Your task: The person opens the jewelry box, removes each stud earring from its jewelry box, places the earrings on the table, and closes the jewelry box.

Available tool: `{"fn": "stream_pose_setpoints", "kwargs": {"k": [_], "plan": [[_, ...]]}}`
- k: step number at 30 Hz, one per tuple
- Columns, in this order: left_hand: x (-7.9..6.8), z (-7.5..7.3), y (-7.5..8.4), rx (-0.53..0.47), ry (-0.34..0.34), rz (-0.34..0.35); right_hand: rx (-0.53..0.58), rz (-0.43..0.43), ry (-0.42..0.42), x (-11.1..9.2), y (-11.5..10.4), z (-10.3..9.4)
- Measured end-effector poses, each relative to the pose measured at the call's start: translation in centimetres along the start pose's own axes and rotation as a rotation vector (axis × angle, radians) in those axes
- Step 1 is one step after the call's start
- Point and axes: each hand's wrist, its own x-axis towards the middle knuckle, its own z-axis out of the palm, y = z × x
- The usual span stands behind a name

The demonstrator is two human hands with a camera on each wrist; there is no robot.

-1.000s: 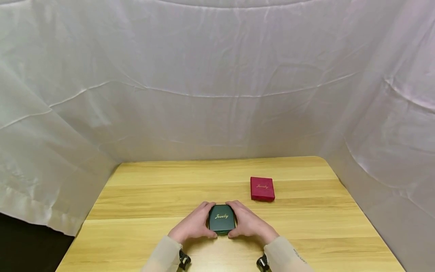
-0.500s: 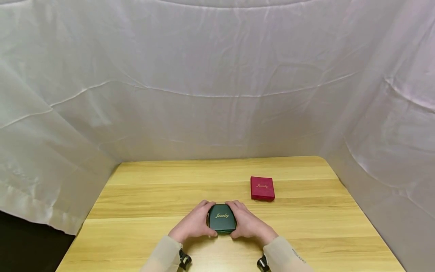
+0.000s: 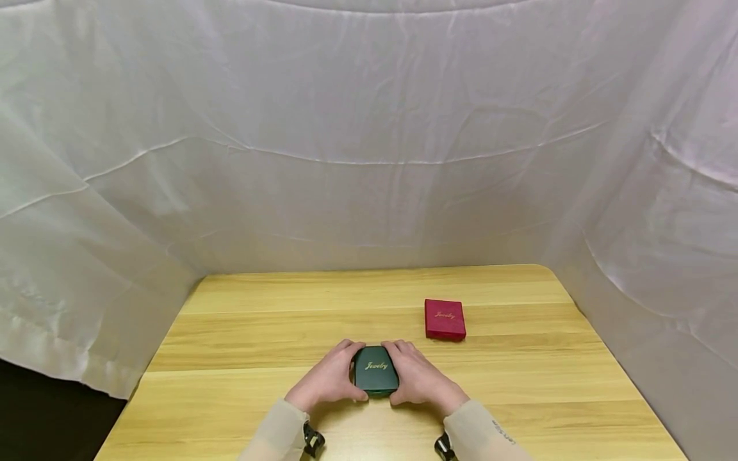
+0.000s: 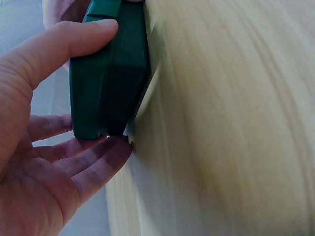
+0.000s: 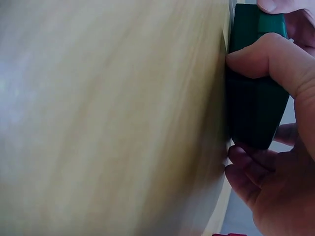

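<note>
A dark green jewelry box (image 3: 376, 371) with gold "Jewelry" lettering lies on the table, its lid closed. My left hand (image 3: 330, 378) grips its left side, thumb at the front edge and fingers round the back. On the opposite side my right hand (image 3: 423, 379) holds it the same way. In the left wrist view, the left thumb presses the front of the green box (image 4: 110, 64) beside its tab. The right wrist view has the right thumb across the front of the box (image 5: 256, 108), low by the tabletop.
A dark red jewelry box (image 3: 445, 319), also gold-lettered, lies farther back and to the right on the wooden table (image 3: 259, 333). Pale grey cloth (image 3: 369, 192) hangs behind the table and along both sides.
The right thumb has shifted very slightly along the front edge of the green box. Otherwise both hands and both boxes keep their places.
</note>
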Motion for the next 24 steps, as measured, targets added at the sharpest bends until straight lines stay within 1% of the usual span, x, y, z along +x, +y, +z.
{"fn": "stream_pose_setpoints", "kwargs": {"k": [7, 11, 17, 24], "plan": [[0.11, -0.4, -0.03, 0.014, -0.044, 0.001, -0.056, -0.006, -0.002, 0.04, 0.0, 0.14], [0.14, -0.67, 0.09, 0.011, -0.052, -0.004, -0.067, -0.004, -0.002, -0.02, -0.05, 0.06], [0.17, -0.52, 0.06, -0.014, -0.04, 0.007, -0.072, -0.003, -0.001, 0.01, -0.03, 0.0], [-0.15, -0.2, -0.04, -0.025, -0.005, 0.032, -0.102, -0.033, 0.006, 0.05, -0.08, -0.12]]}}
